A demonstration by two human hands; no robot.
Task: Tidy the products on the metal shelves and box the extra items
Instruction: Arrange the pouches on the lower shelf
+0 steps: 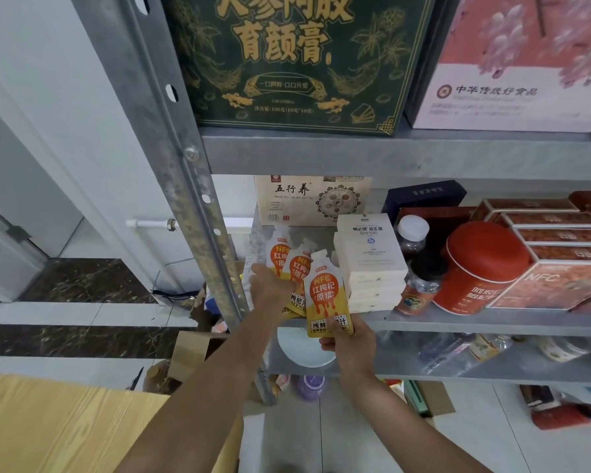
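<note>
Your right hand [350, 343] pinches the front pouch [326, 295] by its bottom edge. The thumb lies across the printed face with the fingers tucked behind, and the pouch stands upright at the front lip of the metal shelf [492, 324]. It is glossy foil in orange and yellow, flat-bodied, with notched shoulders and a narrow neck at the top.

Your left hand [270, 285] lies against two matching pouches [299, 268] just behind it, at the shelf's left end beside the dull, speckled galvanised upright [185, 172]. Its fingers are hidden by the packs, so you cannot tell whether it grips them or only rests on them.

Just right of the pouches sits a stack of flat white boxes [369, 268] — matte card, square-cornered. Further right stands a round red tin [481, 268] with a smooth domed lid, beside a row of oblong red cartons [560, 240].
</note>
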